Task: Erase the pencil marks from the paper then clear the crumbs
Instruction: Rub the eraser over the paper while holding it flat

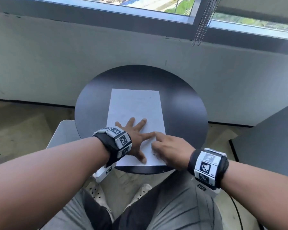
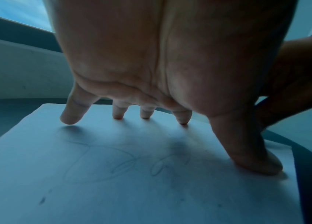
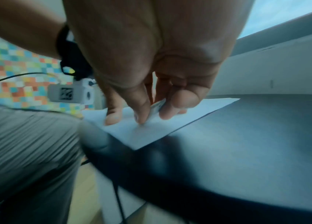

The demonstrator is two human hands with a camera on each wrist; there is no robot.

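A white sheet of paper lies on a round black table. My left hand rests spread on the lower half of the sheet, with its fingertips and thumb pressing it down. Faint pencil loops show under that palm, and dark specks lie nearer the wrist. My right hand sits at the sheet's near right corner with its fingers curled. It pinches a small white eraser against the paper. The eraser is hidden in the head view.
The table stands against a grey wall below a window. Beaded blind chains hang at the back right. A white seat is at the table's left and a grey cabinet at its right. My knees are under the near edge.
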